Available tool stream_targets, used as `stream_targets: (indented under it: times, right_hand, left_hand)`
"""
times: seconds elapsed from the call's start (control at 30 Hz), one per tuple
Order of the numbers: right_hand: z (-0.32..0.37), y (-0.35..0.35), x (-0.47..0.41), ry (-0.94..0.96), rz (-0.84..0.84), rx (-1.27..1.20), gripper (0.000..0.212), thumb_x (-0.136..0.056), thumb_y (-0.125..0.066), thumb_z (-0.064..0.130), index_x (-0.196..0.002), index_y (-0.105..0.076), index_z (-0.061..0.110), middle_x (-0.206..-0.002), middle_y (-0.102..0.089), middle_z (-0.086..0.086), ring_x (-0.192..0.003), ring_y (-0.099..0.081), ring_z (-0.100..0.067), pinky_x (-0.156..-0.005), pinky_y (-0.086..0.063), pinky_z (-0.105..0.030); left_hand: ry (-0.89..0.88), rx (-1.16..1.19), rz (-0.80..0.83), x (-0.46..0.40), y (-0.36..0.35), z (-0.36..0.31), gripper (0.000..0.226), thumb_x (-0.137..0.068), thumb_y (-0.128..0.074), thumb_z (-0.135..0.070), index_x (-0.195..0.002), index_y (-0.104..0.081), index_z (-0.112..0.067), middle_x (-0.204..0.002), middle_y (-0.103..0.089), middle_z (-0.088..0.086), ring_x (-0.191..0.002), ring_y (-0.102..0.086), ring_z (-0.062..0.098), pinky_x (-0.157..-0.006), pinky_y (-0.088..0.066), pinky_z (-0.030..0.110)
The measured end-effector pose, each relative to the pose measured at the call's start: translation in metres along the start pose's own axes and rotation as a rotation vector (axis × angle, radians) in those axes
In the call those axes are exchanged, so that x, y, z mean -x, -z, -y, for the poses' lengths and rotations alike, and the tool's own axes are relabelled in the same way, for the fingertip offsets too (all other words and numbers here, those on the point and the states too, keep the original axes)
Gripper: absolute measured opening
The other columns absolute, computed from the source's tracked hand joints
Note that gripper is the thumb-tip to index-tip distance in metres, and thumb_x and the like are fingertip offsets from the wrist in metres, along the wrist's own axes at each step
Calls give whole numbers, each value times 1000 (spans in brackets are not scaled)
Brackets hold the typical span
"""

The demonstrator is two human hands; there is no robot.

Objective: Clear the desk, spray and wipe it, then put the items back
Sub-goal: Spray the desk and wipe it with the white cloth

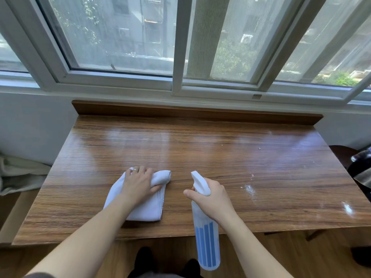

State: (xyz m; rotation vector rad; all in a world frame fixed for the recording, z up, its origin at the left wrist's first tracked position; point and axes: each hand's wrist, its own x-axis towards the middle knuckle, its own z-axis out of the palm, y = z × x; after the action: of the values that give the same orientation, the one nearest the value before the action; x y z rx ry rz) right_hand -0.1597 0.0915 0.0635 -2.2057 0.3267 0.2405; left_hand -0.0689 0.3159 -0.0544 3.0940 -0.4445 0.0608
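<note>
The wooden desk (200,149) under the window carries only a folded white cloth (146,207) at its near middle. My left hand (138,183) presses down on the cloth's far end, fingers curled over its fold. My right hand (210,197) grips the neck of a clear spray bottle (207,245) with blue stripes. The bottle's white nozzle points away over the desk and its body hangs past the near edge. White specks and a powdery smear (250,189) mark the wood to the right of the bottle.
A raised wooden ledge (196,112) runs along the desk's back under the sliding window (180,47). A pale blanket (18,173) lies at the left. At the right stands a dark round stool (342,155) with dark items beside it.
</note>
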Motion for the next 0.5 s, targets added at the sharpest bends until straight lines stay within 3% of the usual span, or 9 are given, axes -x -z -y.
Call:
stream_targets:
  times: [0.07,0.2,0.5]
  right_hand:
    - [-1,-1,0,-6,2,13,46,-80,-75,47,-85,-61,4,-69,-53,4,-62,-46,-9,-60,-38,-26]
    - [-4,-5,1,-6,26,30,45,-80,-75,48,-84,-60,5,-68,-53,5,-61,-47,-8,-60,-39,-26]
    - [-1,-9,-4,-6,41,40,43,-79,-74,50,-84,-62,9,-68,-55,6,-61,-48,-8,-57,-38,-24]
  left_hand:
    - [7,21,-19,5,1,-3,55,-66,-78,-61,-81,-64,-10,-76,-62,9,-69,-64,32,-74,-49,46]
    - [-27,48,-83,31,1,-7,56,-71,-47,-65,-75,-61,-11,-72,-59,6,-64,-61,30,-68,-49,42]
    - [-84,58,-149,90,-16,-20,49,-69,-53,-61,-81,-67,-15,-79,-61,2,-71,-61,30,-76,-40,43]
